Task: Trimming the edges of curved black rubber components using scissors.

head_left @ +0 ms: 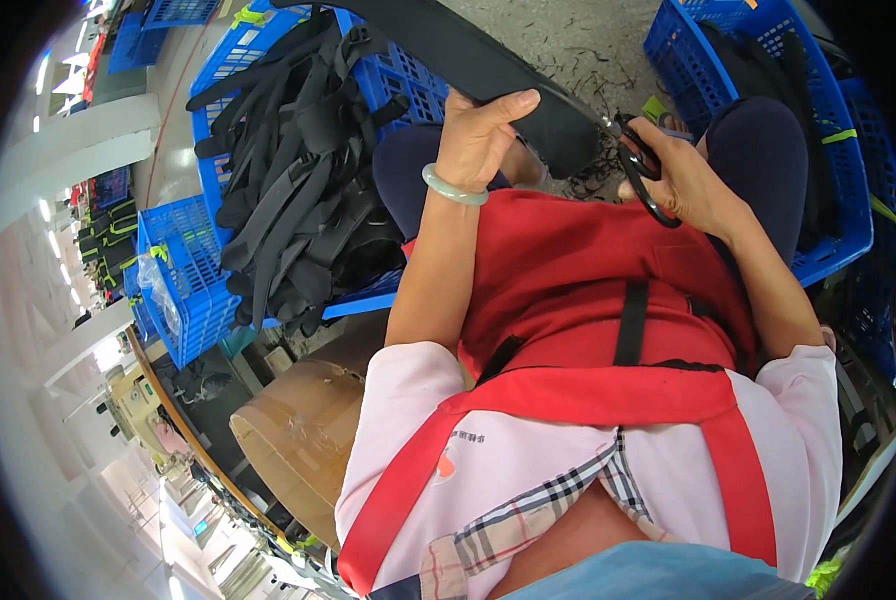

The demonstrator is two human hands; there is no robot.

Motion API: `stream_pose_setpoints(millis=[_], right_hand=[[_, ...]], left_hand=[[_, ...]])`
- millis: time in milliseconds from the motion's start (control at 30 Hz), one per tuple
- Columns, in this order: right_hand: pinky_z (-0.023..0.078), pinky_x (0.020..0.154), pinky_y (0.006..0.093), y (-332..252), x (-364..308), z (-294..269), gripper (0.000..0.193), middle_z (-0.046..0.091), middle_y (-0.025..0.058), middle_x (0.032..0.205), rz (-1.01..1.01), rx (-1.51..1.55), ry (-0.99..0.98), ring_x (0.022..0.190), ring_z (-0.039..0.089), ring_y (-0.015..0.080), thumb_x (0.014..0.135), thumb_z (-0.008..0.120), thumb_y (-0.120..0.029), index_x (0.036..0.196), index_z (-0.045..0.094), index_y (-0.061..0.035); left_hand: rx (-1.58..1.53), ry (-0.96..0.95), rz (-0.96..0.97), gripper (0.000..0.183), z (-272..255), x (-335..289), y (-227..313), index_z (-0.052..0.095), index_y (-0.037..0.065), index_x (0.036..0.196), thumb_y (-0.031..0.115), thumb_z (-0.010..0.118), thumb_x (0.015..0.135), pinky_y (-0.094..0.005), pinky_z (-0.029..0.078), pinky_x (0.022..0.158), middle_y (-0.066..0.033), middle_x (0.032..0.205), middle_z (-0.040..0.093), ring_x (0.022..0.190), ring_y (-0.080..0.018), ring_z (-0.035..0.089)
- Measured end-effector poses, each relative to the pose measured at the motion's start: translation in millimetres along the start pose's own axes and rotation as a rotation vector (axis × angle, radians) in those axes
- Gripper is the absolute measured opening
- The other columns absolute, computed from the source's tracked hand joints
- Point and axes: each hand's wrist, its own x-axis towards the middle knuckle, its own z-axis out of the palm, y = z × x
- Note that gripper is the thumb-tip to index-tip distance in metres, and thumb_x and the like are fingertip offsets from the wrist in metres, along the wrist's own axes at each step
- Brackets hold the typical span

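Note:
My left hand grips a long black padded strap, thumb on top and the other fingers hidden beneath. The strap slants from the top of the view down to a wide rounded end between my knees. In my right hand is a pair of scissors with black handles. Their blades point up and left along the strap's right edge, close against it; whether they are cutting into it is too small to tell. A red apron covers my lap under both hands.
At my left, a blue plastic crate is heaped with black strap pieces. Another blue crate with black pieces stands at my right. Dark trimmings litter the floor ahead. A cardboard box sits by my left elbow.

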Motion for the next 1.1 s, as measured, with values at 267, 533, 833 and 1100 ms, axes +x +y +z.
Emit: stream_pose_setpoints(millis=[267,533,833,1100], right_hand=[[0.038,0.057,0.0317,5.4,3.5,12.2,0.051,0.046,0.0100,0.064,-0.109,0.056,0.109,0.062,0.042,0.0165,0.080,0.073,-0.041,0.092,0.048,0.0011],[0.039,0.055,0.0332,-6.7,8.2,13.8,0.052,0.050,0.0127,0.063,-0.086,-0.013,0.121,0.059,0.047,0.0177,0.079,0.075,-0.040,0.097,0.048,0.0010],[0.037,0.052,0.0299,8.6,8.7,13.8,0.050,0.047,0.0068,0.060,-0.060,-0.003,0.114,0.058,0.045,0.0124,0.078,0.076,-0.039,0.092,0.049,0.0002],[0.037,0.051,0.0290,4.7,10.8,17.5,0.046,0.047,0.0063,0.061,-0.031,0.092,0.123,0.058,0.042,0.0110,0.079,0.076,-0.036,0.094,0.052,-0.0002]], left_hand=[[0.015,-0.021,-0.022,0.021,4.7,-5.7,-5.4,0.066,0.003,0.088,-0.013,0.069,0.074,-0.0272,0.054,0.073,-0.0048,0.084,0.067,0.077,-0.0153,0.066],[0.059,-0.079,-0.050,0.024,5.6,-10.1,-10.0,0.066,0.003,0.096,-0.012,0.067,0.077,-0.0294,0.053,0.078,-0.0060,0.091,0.069,0.083,-0.0166,0.067],[0.012,-0.093,-0.063,0.025,4.8,-11.3,-16.1,0.065,0.003,0.099,-0.011,0.067,0.078,-0.0297,0.053,0.080,-0.0063,0.094,0.069,0.087,-0.0167,0.066],[0.013,-0.121,-0.052,0.026,-2.8,-12.4,-16.5,0.065,0.005,0.101,-0.011,0.065,0.080,-0.0306,0.053,0.082,-0.0053,0.097,0.068,0.091,-0.0164,0.065]])
